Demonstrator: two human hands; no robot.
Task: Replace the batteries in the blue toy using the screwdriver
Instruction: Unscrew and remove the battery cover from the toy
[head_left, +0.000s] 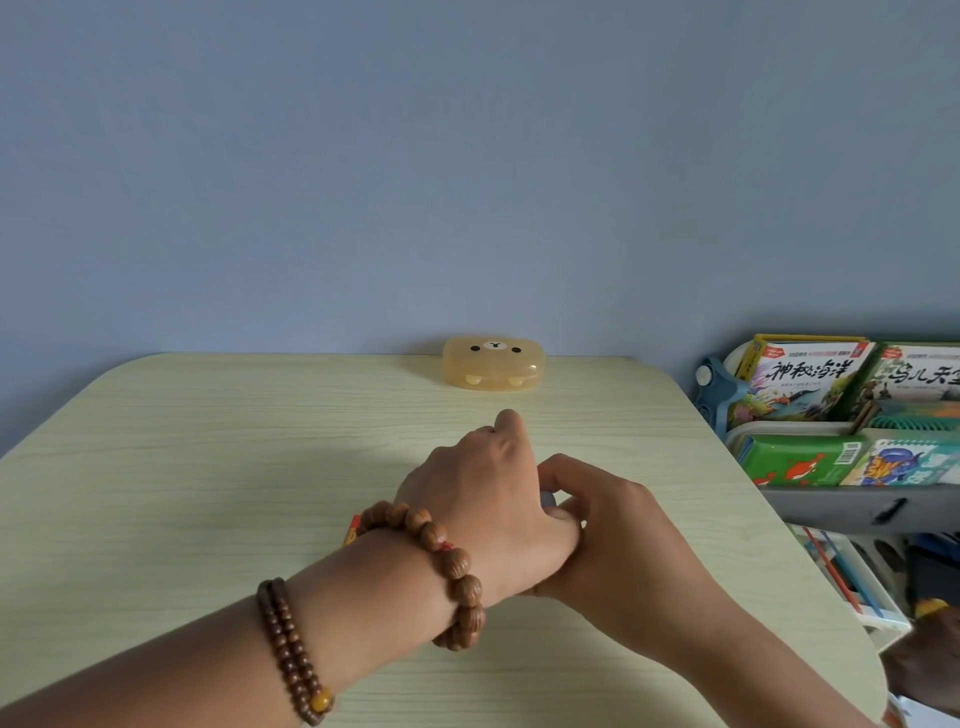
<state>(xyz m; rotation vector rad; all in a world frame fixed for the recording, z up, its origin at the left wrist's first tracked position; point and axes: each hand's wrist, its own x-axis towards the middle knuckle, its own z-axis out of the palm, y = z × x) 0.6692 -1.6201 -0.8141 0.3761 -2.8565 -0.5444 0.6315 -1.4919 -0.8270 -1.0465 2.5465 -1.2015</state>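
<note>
My left hand (483, 478), with bead bracelets on its wrist, is cupped downward over the middle of the table (208, 467). Only a small pale blue bit of the blue toy (548, 500) shows, between my left thumb and the fingers of my right hand. My right hand (618, 530) presses against the left one from the right, its fingers curled in at that blue bit. What those fingers hold is hidden. No screwdriver or battery can be seen. A red and yellow object (355, 527) peeks out from under my left wrist.
A translucent orange box with a bear face (493, 362) lies shut at the table's far edge by the blue wall. To the right of the table stands a rack of children's books (841, 415). The table's right edge curves down past my right forearm.
</note>
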